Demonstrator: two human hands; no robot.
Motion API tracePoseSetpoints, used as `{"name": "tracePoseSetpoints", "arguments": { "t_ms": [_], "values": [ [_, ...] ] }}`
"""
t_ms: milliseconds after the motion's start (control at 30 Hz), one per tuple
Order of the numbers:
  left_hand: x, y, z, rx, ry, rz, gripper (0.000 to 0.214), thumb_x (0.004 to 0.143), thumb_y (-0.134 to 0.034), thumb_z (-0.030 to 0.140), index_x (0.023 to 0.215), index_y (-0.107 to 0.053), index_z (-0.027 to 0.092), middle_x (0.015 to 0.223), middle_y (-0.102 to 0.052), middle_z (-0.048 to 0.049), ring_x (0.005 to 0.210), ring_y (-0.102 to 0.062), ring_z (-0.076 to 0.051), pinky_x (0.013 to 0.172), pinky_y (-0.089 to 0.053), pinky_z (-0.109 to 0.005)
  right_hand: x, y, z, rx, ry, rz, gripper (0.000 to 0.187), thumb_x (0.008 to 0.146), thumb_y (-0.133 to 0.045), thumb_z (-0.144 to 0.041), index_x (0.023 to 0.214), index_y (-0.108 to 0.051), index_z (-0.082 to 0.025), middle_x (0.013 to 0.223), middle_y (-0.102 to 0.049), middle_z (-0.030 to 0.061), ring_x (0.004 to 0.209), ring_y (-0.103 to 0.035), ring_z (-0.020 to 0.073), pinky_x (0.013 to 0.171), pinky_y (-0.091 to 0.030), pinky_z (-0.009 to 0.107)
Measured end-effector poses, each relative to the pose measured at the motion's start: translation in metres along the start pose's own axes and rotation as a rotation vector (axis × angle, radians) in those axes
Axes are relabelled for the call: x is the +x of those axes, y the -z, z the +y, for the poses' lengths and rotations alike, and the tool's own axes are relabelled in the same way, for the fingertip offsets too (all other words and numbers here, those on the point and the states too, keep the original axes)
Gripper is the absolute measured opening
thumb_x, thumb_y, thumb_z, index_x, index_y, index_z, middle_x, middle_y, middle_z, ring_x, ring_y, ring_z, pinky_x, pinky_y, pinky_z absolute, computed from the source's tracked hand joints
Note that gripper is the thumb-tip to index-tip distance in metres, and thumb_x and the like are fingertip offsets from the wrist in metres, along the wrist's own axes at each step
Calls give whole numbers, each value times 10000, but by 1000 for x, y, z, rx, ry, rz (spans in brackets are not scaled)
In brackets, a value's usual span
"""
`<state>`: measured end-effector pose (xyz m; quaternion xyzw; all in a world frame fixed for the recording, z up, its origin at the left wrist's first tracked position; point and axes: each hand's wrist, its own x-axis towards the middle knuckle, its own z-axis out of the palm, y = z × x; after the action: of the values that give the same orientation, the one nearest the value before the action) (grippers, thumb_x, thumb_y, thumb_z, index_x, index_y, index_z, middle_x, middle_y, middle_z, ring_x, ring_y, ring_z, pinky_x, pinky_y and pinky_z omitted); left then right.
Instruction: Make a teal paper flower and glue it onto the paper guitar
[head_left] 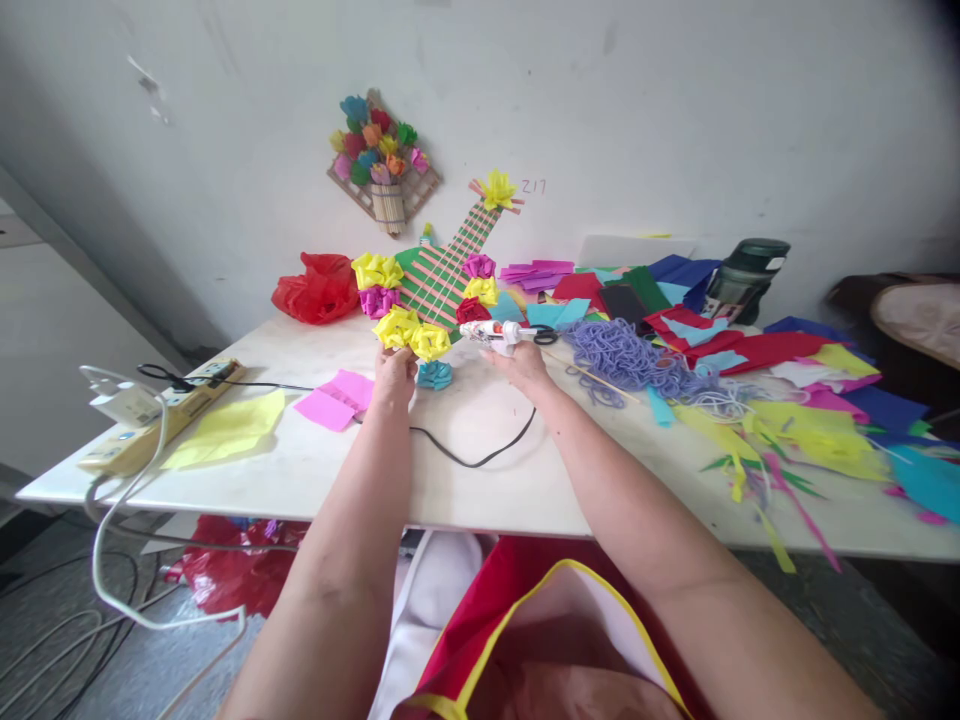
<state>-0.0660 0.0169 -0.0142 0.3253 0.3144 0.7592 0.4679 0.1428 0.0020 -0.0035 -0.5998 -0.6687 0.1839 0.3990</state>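
A green and pink craft guitar (435,275) with white strings leans on the table, its neck pointing up to the right. Yellow, magenta and red paper flowers edge its body, and a yellow flower (498,189) tops the neck. My left hand (396,372) is closed at the guitar's lower edge, by the yellow flowers (411,334); its fingertips are partly hidden. In my right hand (519,366) is a white glue gun (491,330) with printed patterns, close to the red flower (472,311). A blue paper flower (435,375) lies between my hands.
Purple yarn (622,355), black-handled scissors (543,335) and many coloured paper pieces cover the right side. A dark bottle (742,280) stands behind. At left are a power strip (161,420), yellow paper (225,430) and pink paper (336,399). A black cord (472,463) crosses the table.
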Motion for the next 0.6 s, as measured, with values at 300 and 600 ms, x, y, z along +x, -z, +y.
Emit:
{"name": "tracePoseSetpoints", "arguments": {
  "t_ms": [300,600],
  "values": [
    [2,3,-2,-22,-12,1,377,515,-633,53,839,-503,194,614,-541,66,416,-439,-33,352,-165,-154,-3,5,-5,-35,-44,-20,352,736,-651,-469,986,-696,-224,977,-711,64,1007,-636,238,860,-482,331],
    [2,2,0,-32,0,48,389,521,-659,65,855,-514,203,598,-526,74,416,-428,-27,357,-169,-154,-6,7,-7,-61,-10,-30,345,728,-668,-446,981,-697,-213,999,-712,77,1011,-640,227,858,-484,316]
  ]
}}
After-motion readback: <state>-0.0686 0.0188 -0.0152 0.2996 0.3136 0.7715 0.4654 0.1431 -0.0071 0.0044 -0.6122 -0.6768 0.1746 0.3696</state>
